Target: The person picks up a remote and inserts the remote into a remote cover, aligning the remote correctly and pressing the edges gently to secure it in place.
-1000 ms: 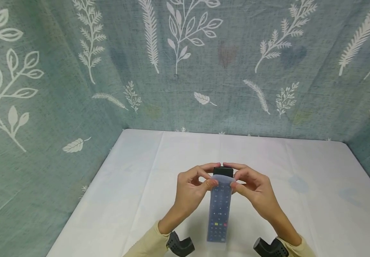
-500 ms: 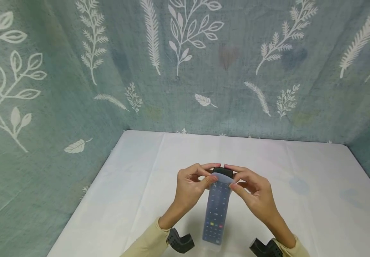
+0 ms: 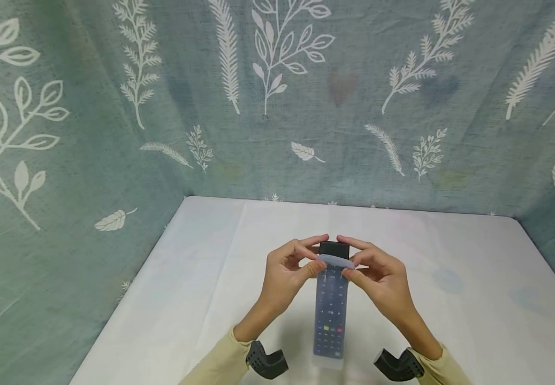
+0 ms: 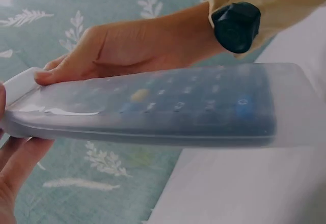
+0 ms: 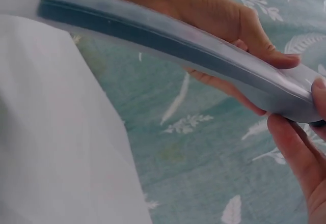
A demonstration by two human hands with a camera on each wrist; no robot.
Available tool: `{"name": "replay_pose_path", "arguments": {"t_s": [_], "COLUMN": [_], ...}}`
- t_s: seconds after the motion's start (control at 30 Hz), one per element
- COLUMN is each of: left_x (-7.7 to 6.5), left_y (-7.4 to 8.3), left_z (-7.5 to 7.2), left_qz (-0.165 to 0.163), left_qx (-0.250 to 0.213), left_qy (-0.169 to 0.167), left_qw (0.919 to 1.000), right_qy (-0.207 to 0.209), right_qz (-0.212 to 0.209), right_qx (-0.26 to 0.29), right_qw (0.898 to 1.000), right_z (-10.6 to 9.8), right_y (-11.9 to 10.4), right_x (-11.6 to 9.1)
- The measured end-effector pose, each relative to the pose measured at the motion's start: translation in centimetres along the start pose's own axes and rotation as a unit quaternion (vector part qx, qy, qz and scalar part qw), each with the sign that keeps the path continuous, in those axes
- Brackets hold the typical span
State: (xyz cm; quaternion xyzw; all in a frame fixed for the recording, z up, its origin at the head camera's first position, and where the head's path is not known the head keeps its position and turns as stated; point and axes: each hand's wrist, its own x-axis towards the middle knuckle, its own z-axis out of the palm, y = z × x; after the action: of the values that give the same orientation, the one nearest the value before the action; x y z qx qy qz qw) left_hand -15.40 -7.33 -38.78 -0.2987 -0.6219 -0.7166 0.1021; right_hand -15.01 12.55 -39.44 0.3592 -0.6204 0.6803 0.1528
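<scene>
A dark remote control [image 3: 334, 249] sits mostly inside a translucent silicone cover [image 3: 327, 362]; its black top end sticks out of the cover's mouth. Rows of buttons, one yellow and one red, show through the cover. My left hand [image 3: 284, 275] pinches the left side of the cover's rim between thumb and fingers, and my right hand [image 3: 383, 283] pinches the right side. Both index fingers reach up beside the remote's bare end. In the left wrist view, the cover [image 4: 300, 104] extends past the remote's lower end. The whole thing is held above the table.
A white cloth-covered table [image 3: 219, 240] lies below the hands. Behind it and at the sides hangs a green curtain [image 3: 258, 155] with white leaf prints. Black wrist devices [image 3: 266, 361] are strapped over both cream sleeves [image 3: 219, 363].
The remote and cover tilted at half a second ago and now hang nearly straight again, slightly higher. More of the black end shows above the rim. Both index fingers have lifted a little.
</scene>
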Motion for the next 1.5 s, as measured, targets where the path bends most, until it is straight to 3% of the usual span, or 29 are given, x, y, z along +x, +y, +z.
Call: {"name": "replay_pose_path", "arguments": {"t_s": [0.3, 0.57, 0.73, 0.93, 1.2, 1.5], "left_x": [0.1, 0.3, 0.5, 0.5, 0.8, 0.8], "left_y": [0.1, 0.2, 0.3, 0.2, 0.3, 0.3], "left_z": [-0.7, -0.6, -0.3, -0.2, -0.4, -0.4], "left_qz": [-0.009, 0.007, 0.007, 0.002, 0.003, -0.024], "left_qx": [-0.030, -0.048, -0.054, -0.049, -0.003, 0.002], "left_qy": [-0.038, -0.043, -0.037, -0.029, -0.012, -0.006], "left_qw": [0.9988, 0.9979, 0.9978, 0.9984, 0.9999, 0.9997], "right_qy": [0.023, 0.049, 0.064, 0.063, 0.024, -0.005], "right_qz": [-0.021, -0.133, -0.154, -0.116, -0.010, 0.051], "right_qx": [-0.060, -0.103, -0.089, -0.088, -0.060, -0.070], "right_qw": [0.998, 0.985, 0.982, 0.987, 0.998, 0.996], "right_z": [0.4, 0.6, 0.8, 0.6, 0.0, -0.4], "right_y": [-0.2, -0.6, -0.7, -0.7, -0.5, -0.3], "right_x": [0.6, 1.6, 2.1, 2.4, 1.7, 1.1]}}
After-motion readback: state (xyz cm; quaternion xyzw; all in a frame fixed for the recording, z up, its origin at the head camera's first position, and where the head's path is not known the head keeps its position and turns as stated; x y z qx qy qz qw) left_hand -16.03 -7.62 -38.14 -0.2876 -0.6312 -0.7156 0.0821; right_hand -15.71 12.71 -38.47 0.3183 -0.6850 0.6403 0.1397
